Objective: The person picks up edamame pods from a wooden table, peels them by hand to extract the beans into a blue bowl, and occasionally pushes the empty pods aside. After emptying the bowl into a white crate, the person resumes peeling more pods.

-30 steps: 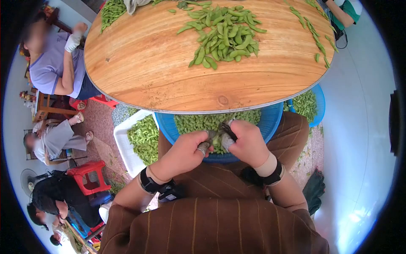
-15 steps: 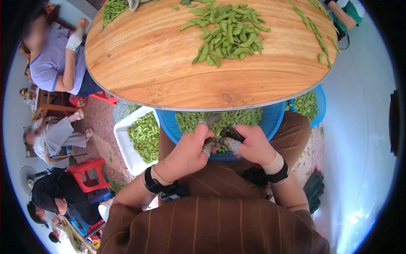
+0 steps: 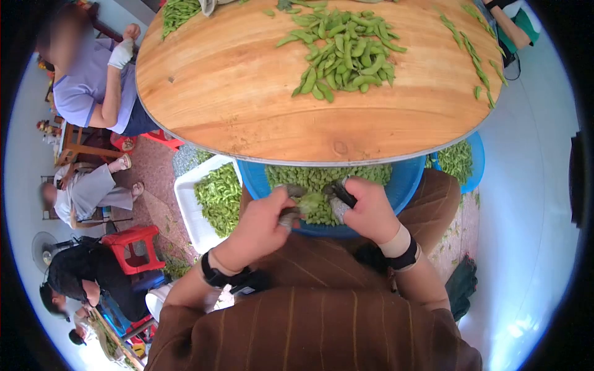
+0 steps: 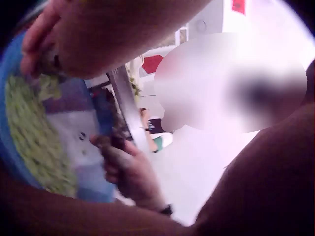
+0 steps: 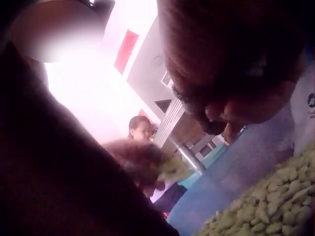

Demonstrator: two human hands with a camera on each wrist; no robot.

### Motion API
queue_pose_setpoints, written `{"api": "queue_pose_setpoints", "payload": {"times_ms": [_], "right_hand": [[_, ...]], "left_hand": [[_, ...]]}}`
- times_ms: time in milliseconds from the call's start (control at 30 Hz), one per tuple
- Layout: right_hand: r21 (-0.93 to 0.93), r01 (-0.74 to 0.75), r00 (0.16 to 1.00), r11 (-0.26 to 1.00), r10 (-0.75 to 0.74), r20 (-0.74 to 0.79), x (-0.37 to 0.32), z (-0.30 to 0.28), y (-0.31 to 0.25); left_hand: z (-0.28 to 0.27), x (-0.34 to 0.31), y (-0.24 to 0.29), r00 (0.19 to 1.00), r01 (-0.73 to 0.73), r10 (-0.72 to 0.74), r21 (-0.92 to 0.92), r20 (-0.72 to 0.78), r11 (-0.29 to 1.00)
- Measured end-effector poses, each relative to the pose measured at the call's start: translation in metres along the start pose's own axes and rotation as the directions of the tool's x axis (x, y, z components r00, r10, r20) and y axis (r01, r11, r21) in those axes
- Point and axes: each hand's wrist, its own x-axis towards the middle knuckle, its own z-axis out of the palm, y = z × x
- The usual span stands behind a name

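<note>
In the head view my left hand (image 3: 263, 216) pinches a blurred green edamame pod (image 3: 312, 204) between thumb and forefinger, over the blue basin (image 3: 411, 185). My right hand (image 3: 371, 213) faces it a short way to the right, with fingers bent and a dark piece (image 3: 344, 194) at its thumb. Grey wrapping covers the thumb and forefinger of both hands. I cannot tell whether the right fingers grip anything. Shelled green beans (image 5: 266, 206) fill the basin below. The green pod (image 5: 172, 169) shows beside the blurred left hand (image 5: 135, 160) in the right wrist view.
A round wooden table (image 3: 216, 105) overhangs the basin, bearing a heap of edamame pods (image 3: 349, 55). A white tray (image 3: 192, 210) of pods stands left; another blue basin (image 3: 476, 164) is at right. Several people sit around, one in a lilac shirt (image 3: 83, 80). A red stool (image 3: 133, 244) stands lower left.
The hands were close together at a pod one second ago. They have since drawn apart somewhat, and the green pod shows at the left fingertips. The head view has shifted slightly.
</note>
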Motion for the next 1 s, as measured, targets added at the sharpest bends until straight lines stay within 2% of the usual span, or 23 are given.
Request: {"api": "queue_pose_setpoints", "payload": {"times_ms": [33,67,100,133,167,200,233,267,300,367,400,467,500,567,700,767,800,867,900,933,967,1000], "right_hand": [[-0.026,0.059,0.998,0.998,-0.060,-0.028,0.002,0.000,0.001],[-0.030,0.077,0.996,0.997,-0.078,-0.033,0.003,0.000,0.004],[0.017,0.134,0.985,0.991,-0.131,-0.109,0.003,0.002,0.008],[0.065,0.189,0.967,0.980,-0.174,-0.187,0.002,0.004,0.010],[0.065,0.198,0.965,0.978,-0.182,-0.190,0.001,0.002,0.009],[0.050,0.114,0.989,0.992,-0.108,-0.100,0.001,-0.001,0.008],[0.026,0.028,1.000,0.999,-0.028,-0.011,0.000,-0.002,0.007],[0.023,0.033,0.999,0.999,-0.033,-0.013,0.000,-0.002,0.005],[0.020,0.004,1.000,1.000,-0.004,0.019,0.000,-0.001,0.004],[0.006,-0.020,0.999,1.000,0.020,0.046,-0.001,-0.002,0.000],[-0.005,-0.017,0.999,1.000,0.017,0.028,-0.002,-0.003,-0.002],[-0.028,-0.007,1.000,1.000,0.007,0.005,-0.006,-0.006,-0.004],[-0.022,-0.013,1.000,1.000,0.013,0.008,-0.008,-0.007,-0.004],[-0.020,-0.015,1.000,1.000,0.015,0.006,-0.013,-0.009,-0.005],[-0.063,-0.073,0.997,0.995,0.075,0.030,-0.020,-0.015,-0.010],[-0.070,-0.080,0.996,0.994,0.082,0.032,-0.021,-0.016,-0.012],[-0.073,-0.038,0.999,0.997,0.037,-0.011,-0.022,-0.017,-0.015],[-0.078,0.003,0.999,0.997,-0.007,-0.052,-0.023,-0.022,-0.026],[-0.044,0.076,0.977,0.996,-0.083,-0.194,-0.019,-0.026,-0.038],[-0.021,0.152,0.931,0.988,-0.150,-0.334,-0.015,-0.029,-0.048],[-0.020,0.147,0.932,0.989,-0.145,-0.331,-0.011,-0.031,-0.053],[-0.010,0.173,0.917,0.985,-0.165,-0.364,-0.006,-0.032,-0.057]], "left_hand": [[-0.009,-0.005,-0.008,0.989,-0.079,0.111,0.297,-0.094,0.952],[-0.019,-0.010,-0.015,0.958,-0.115,0.244,0.575,-0.152,0.810],[-0.029,-0.018,-0.019,0.953,-0.115,0.254,0.584,-0.162,0.804],[-0.038,-0.028,-0.024,0.976,0.061,0.122,0.762,-0.181,0.645],[-0.043,-0.033,-0.025,0.972,0.214,-0.008,0.881,-0.233,0.422],[-0.047,-0.031,-0.020,0.971,0.218,-0.003,0.882,-0.238,0.418],[-0.052,-0.027,-0.008,0.983,0.146,0.019,0.828,-0.185,0.541],[-0.057,-0.022,0.004,0.990,0.070,0.050,0.754,-0.135,0.653],[-0.059,-0.014,0.018,0.989,0.069,0.057,0.754,-0.139,0.653],[-0.057,0.009,0.045,0.957,-0.016,0.212,0.691,-0.200,0.723],[-0.055,0.022,0.054,0.953,-0.021,0.222,0.689,-0.204,0.724],[-0.050,0.048,0.070,0.864,-0.038,0.373,0.692,-0.340,0.720],[-0.049,0.062,0.072,0.858,-0.044,0.382,0.692,-0.344,0.721],[-0.050,0.089,0.064,0.776,-0.031,0.474,0.725,-0.417,0.688],[-0.056,0.105,0.054,0.755,-0.040,0.488,0.712,-0.438,0.701],[-0.055,0.096,0.049,0.708,-0.016,0.485,0.675,-0.513,0.738],[-0.054,0.087,0.051,0.710,-0.017,0.485,0.676,-0.510,0.737],[-0.051,0.063,0.060,0.856,-0.104,0.388,0.621,-0.342,0.777],[-0.049,0.056,0.059,0.858,-0.103,0.384,0.619,-0.341,0.779],[-0.047,0.050,0.058,0.894,-0.181,0.371,0.554,-0.251,0.813],[-0.045,0.045,0.059,0.918,-0.253,0.364,0.476,-0.156,0.842],[-0.046,0.043,0.063,0.910,-0.297,0.398,0.485,-0.117,0.822]]}}
